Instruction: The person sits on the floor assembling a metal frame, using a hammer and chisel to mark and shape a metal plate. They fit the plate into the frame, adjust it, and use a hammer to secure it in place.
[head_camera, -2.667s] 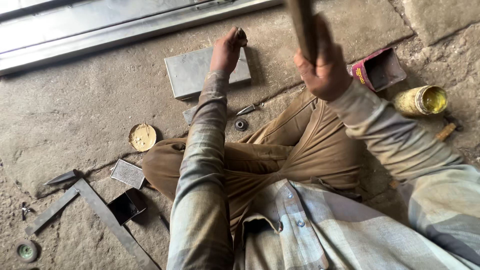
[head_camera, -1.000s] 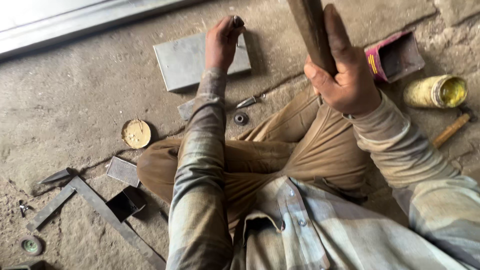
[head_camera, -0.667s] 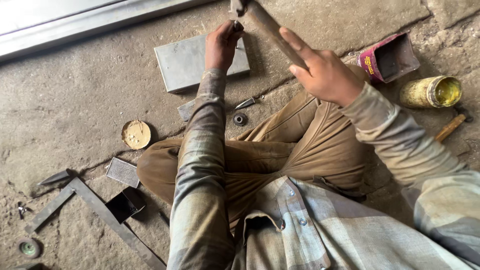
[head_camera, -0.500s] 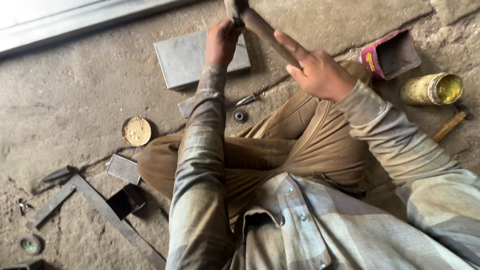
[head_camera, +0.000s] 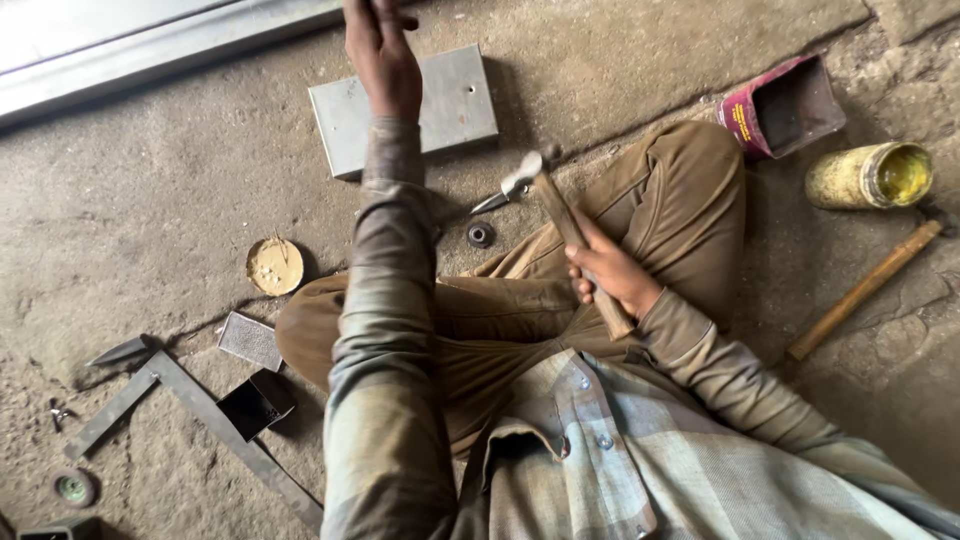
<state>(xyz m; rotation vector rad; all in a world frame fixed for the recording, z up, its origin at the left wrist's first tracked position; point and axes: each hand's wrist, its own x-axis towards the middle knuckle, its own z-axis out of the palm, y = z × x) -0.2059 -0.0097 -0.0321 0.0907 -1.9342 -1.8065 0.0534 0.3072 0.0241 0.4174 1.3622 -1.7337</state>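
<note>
Two hands are seen: a wooden-handled hammer (head_camera: 560, 225) is gripped by the right hand (head_camera: 610, 280) mid-frame; the left hand (head_camera: 380, 55), grip unclear, is raised above the flat grey metal plate (head_camera: 440, 105). Fingers could be struck if it lingers there.

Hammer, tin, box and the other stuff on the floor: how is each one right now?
hammer: gripped by right hand, head low over the lap
left hand: stretched out beyond the metal plate
metal plate: flat on floor
yellow tin: open, on its side
red box: open, tipped
round lid: off, lying flat
second hammer handle: lying unheld
</note>
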